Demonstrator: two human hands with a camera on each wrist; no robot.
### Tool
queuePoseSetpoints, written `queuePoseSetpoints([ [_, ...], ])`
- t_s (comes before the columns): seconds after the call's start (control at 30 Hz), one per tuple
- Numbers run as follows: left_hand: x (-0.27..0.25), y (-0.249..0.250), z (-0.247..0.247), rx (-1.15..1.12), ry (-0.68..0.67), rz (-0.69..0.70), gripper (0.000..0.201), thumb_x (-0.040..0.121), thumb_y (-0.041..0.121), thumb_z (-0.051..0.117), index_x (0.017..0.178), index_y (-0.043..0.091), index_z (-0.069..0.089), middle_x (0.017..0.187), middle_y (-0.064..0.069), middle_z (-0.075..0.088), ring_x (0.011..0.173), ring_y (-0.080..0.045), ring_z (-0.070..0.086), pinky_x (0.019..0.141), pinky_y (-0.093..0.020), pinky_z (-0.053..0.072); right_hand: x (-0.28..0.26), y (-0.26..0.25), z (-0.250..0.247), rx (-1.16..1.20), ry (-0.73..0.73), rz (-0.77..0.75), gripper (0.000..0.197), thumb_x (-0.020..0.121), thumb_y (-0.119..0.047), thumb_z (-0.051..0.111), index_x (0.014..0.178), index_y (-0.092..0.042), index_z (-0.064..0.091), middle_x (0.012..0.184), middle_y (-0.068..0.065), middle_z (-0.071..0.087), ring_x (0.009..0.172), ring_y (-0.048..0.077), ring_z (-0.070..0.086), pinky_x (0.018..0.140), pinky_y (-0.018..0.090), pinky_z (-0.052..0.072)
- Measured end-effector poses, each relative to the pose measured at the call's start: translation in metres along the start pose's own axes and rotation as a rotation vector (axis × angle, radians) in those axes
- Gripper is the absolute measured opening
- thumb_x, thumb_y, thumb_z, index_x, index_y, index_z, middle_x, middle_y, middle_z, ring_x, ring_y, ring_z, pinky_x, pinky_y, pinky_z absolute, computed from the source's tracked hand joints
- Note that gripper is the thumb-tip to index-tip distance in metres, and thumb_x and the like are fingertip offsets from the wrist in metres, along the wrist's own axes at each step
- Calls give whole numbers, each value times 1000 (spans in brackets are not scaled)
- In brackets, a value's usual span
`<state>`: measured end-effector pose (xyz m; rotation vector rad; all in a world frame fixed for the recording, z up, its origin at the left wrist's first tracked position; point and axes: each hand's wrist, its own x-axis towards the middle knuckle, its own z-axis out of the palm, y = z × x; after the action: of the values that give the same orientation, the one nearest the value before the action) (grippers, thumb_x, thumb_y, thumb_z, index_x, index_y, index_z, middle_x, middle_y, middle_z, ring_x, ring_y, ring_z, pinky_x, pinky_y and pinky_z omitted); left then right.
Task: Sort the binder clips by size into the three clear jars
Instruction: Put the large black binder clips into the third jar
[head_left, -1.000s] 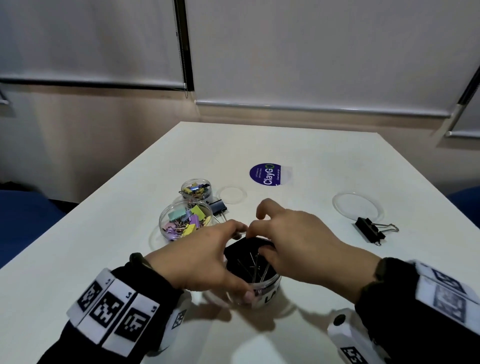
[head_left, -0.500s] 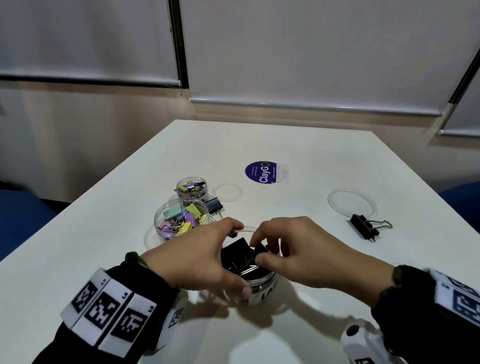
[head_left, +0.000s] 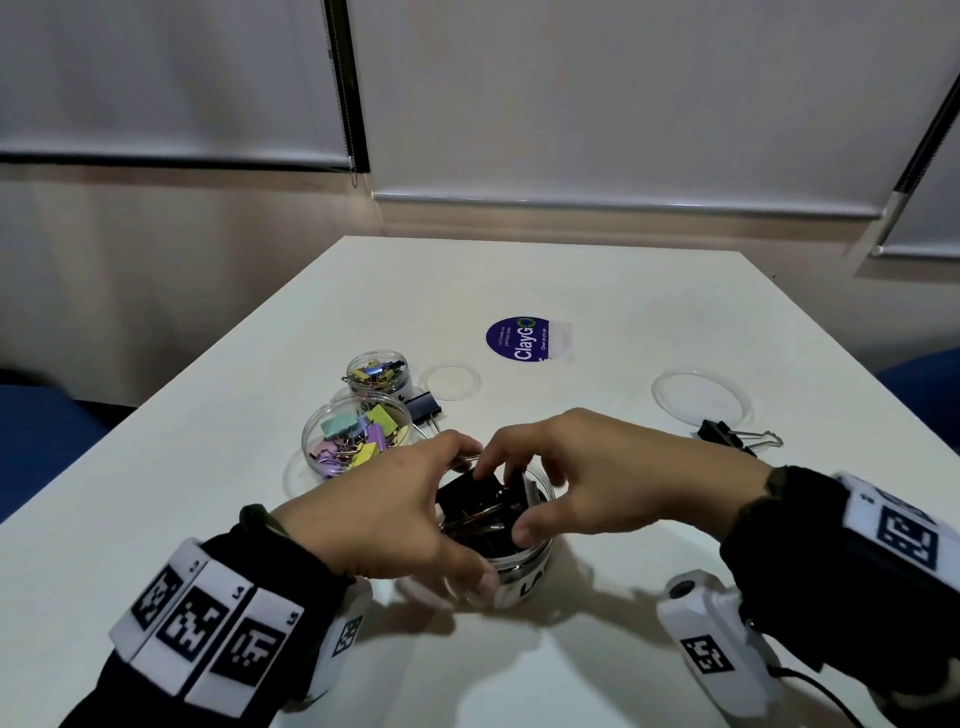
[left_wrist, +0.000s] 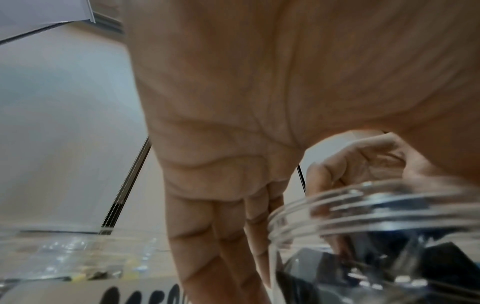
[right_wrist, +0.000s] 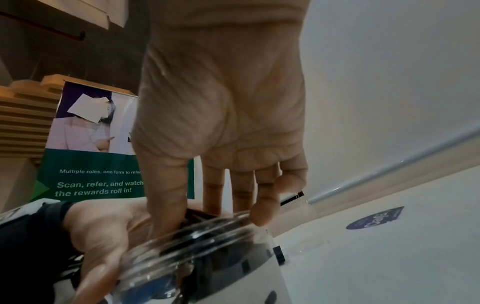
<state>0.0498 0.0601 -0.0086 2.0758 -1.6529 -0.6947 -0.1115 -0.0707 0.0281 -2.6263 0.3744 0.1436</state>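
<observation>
The large clear jar (head_left: 524, 571) stands at the near middle of the white table (head_left: 623, 291) and holds several black binder clips. My left hand (head_left: 457, 519) grips this jar, thumb on its near wall and fingers round its far rim. Over the mouth, my right hand (head_left: 506, 499) pinches a big black binder clip (head_left: 462, 491) between thumb and curled fingers, partly inside the jar. The right wrist view shows the thumb (right_wrist: 166, 205) down inside the jar rim (right_wrist: 197, 228). In the left wrist view the jar's threaded rim (left_wrist: 363, 205) sits beside my palm.
A medium jar (head_left: 358, 441) of pastel clips and a small jar (head_left: 377, 371) stand at the left. One black clip (head_left: 423, 408) lies next to them, another black clip (head_left: 724, 436) at the right. Two clear lids (head_left: 449, 382) (head_left: 701, 405) and a blue sticker (head_left: 524, 338) lie farther back.
My right hand has gone down with the black clip, from above the rim into the jar mouth. The left hand has kept its grip on the jar.
</observation>
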Motion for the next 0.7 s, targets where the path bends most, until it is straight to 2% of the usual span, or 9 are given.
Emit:
queuePoseSetpoints([
  [0.07,1,0,0,-7,-1,-3,83,45,57,85,116,48,43,105,22,63,94,6,60,85,-29,52,-2,-2,-4,-36,35,-35,49,75,-28,78,119,-40,58,105,-19,57,89,1,50,78,22,43],
  [0.17,2,-1,0,-14,-2,0,87,42,61,84,118,47,43,110,24,62,99,5,60,88,-29,52,-1,-4,-6,-97,75,-86,48,76,-12,76,117,-32,62,112,-11,56,105,10,51,90,32,45],
  [0.27,1,0,0,3,-3,2,95,40,63,83,123,44,42,114,24,60,102,5,59,89,-28,51,2,-5,-3,-94,110,-120,49,75,-1,69,116,-27,65,118,-8,56,111,13,52,92,34,44],
  [0.4,1,1,0,5,-7,-8,95,40,63,83,123,42,42,113,23,60,100,4,60,87,-29,52,1,-6,2,-96,124,-156,46,75,-3,68,114,-27,67,118,-8,56,109,11,53,91,30,43],
  [0.53,2,0,0,30,-16,-30,106,40,65,83,132,40,37,124,23,54,110,0,55,95,-29,49,-9,-8,-11,-153,188,-170,36,75,-16,71,109,-27,70,111,-6,58,104,13,55,90,31,45],
  [0.63,1,1,-1,58,-25,-44,111,43,62,84,138,38,32,130,22,50,113,-1,52,97,-28,46,-20,-13,-29,-237,210,-117,32,75,-18,68,106,-26,72,107,-7,56,92,11,57,84,29,47],
  [0.7,0,3,-2,65,-28,-52,111,45,61,85,139,38,31,132,24,46,114,-1,51,98,-26,45,-27,-18,-38,-286,166,-58,31,75,-18,66,104,-27,73,105,-9,55,84,7,56,80,26,48],
])
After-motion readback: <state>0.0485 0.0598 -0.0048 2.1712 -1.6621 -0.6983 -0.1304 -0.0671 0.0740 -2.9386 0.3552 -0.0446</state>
